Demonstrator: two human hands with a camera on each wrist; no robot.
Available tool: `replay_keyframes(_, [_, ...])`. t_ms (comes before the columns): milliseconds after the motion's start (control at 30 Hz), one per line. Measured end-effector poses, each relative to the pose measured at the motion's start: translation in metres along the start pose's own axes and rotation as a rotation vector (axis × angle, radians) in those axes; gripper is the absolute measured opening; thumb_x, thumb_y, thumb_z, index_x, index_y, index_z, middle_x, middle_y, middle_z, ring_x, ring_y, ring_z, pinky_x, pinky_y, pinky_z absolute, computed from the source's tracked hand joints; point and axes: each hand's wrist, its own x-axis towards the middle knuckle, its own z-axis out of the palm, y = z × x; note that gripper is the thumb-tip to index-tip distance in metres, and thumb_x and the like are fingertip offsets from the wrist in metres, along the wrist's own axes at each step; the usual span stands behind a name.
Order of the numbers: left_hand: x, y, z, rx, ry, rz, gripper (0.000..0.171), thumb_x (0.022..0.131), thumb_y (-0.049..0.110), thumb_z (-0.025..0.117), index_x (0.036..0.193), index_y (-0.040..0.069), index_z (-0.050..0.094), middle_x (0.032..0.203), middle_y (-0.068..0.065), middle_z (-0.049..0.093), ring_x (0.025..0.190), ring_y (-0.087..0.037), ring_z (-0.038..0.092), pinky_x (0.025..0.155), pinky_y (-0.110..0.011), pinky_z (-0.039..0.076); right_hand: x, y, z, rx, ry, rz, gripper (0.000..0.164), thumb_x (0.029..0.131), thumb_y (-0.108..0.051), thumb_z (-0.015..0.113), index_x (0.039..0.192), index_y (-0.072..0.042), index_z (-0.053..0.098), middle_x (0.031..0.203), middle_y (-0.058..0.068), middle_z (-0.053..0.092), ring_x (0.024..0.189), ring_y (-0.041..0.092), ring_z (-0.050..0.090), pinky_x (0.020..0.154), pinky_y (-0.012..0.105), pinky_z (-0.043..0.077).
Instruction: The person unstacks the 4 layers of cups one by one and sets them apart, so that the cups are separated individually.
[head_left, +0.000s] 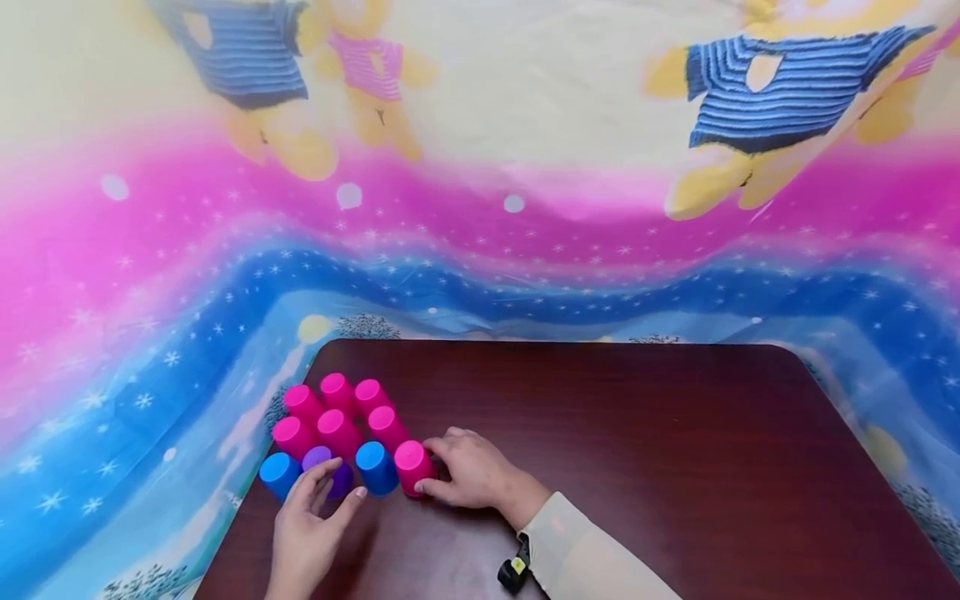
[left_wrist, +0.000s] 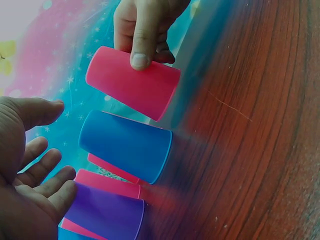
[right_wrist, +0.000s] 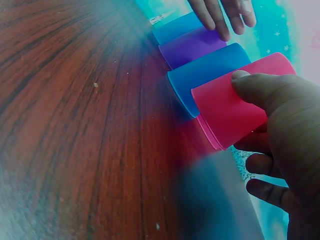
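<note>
My right hand [head_left: 476,471] grips a pink cup [head_left: 411,462] at the right end of the front row, thumb on its near side. A blue cup [head_left: 375,468] stands just left of it. My left hand [head_left: 303,529] is spread in front of a purple cup [head_left: 344,481], partly hiding it; whether a fingertip touches it I cannot tell. Another blue cup [head_left: 278,475] is at the row's left end. Behind stand several more pink cups [head_left: 337,429]. The cups are upside down, closed ends up.
The dark brown wooden table [head_left: 637,450] extends to the right of the cups. A patterned cloth [head_left: 480,275] hangs behind and beside it. A small black device [head_left: 514,572] is strapped at the right wrist, by the pale sleeve [head_left: 585,542].
</note>
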Motion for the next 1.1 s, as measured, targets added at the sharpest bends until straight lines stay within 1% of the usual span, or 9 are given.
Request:
replay_keyframes(200, [-0.002, 0.000, 0.000, 0.009, 0.004, -0.006, 0.055, 0.085, 0.013, 0.088, 0.133, 0.007, 0.063, 0.131, -0.010, 0.061, 0.129, -0.035, 0.061, 0.100, -0.038, 0.047, 0.000, 0.000, 0.006, -0.020, 0.007, -0.001, 0.056, 0.092, -0.059, 0.070, 0.127, -0.015, 0.069, 0.102, -0.008, 0.073, 0.085, 0.002, 0.052, 0.076, 0.018, 0.048])
replay_keyframes(300, [-0.003, 0.001, -0.001, 0.004, -0.001, -0.004, 0.055, 0.085, 0.013, 0.087, 0.133, 0.007, 0.062, 0.132, -0.010, 0.061, 0.129, -0.036, 0.060, 0.100, -0.040, 0.047, 0.000, -0.001, 0.009, -0.021, 0.007, 0.002, 0.055, 0.092, -0.060, 0.070, 0.126, -0.016, 0.069, 0.101, -0.009, 0.073, 0.085, 0.002, 0.051, 0.076, 0.018, 0.048])
replay_keyframes(533, [-0.004, 0.003, 0.000, -0.007, -0.037, -0.035, 0.056, 0.087, 0.016, 0.087, 0.135, 0.010, 0.061, 0.135, -0.012, 0.059, 0.132, -0.039, 0.057, 0.101, -0.045, 0.047, -0.003, -0.001, 0.012, -0.036, 0.014, -0.004, 0.057, 0.092, -0.060, 0.070, 0.126, -0.015, 0.069, 0.102, -0.009, 0.073, 0.086, 0.003, 0.055, 0.083, 0.023, 0.051])
replay_keyframes(667, [-0.003, 0.004, 0.000, -0.005, -0.048, -0.047, 0.057, 0.087, 0.016, 0.087, 0.136, 0.010, 0.060, 0.137, -0.013, 0.058, 0.134, -0.039, 0.057, 0.101, -0.045, 0.047, -0.004, -0.002, 0.013, -0.039, 0.017, -0.001, 0.056, 0.092, -0.060, 0.070, 0.126, -0.016, 0.069, 0.103, -0.008, 0.074, 0.087, 0.004, 0.055, 0.087, 0.025, 0.051])
replay_keyframes(867, [-0.001, 0.004, 0.000, -0.003, -0.055, -0.052, 0.057, 0.087, 0.017, 0.087, 0.137, 0.011, 0.060, 0.137, -0.012, 0.058, 0.134, -0.039, 0.056, 0.101, -0.045, 0.047, -0.005, -0.002, 0.014, -0.035, 0.014, 0.014, 0.057, 0.091, -0.060, 0.071, 0.127, -0.016, 0.070, 0.103, -0.009, 0.074, 0.087, 0.004, 0.055, 0.088, 0.026, 0.051])
replay_keyframes(967, [-0.002, 0.004, 0.000, 0.001, -0.055, -0.052, 0.057, 0.087, 0.017, 0.086, 0.137, 0.011, 0.059, 0.137, -0.012, 0.058, 0.134, -0.040, 0.056, 0.101, -0.046, 0.047, -0.005, -0.002, 0.014, -0.039, 0.004, 0.012, 0.058, 0.092, -0.062, 0.069, 0.128, -0.016, 0.069, 0.106, -0.010, 0.074, 0.088, 0.004, 0.056, 0.089, 0.026, 0.052])
replay_keyframes(1100, [-0.002, 0.005, 0.000, 0.006, -0.059, -0.045, 0.056, 0.088, 0.019, 0.086, 0.137, 0.011, 0.060, 0.136, -0.013, 0.059, 0.133, -0.041, 0.057, 0.100, -0.048, 0.048, -0.011, 0.002, 0.013, -0.046, -0.004, 0.016, 0.063, 0.092, -0.064, 0.067, 0.132, -0.016, 0.068, 0.114, -0.009, 0.073, 0.093, 0.006, 0.058, 0.092, 0.028, 0.052])
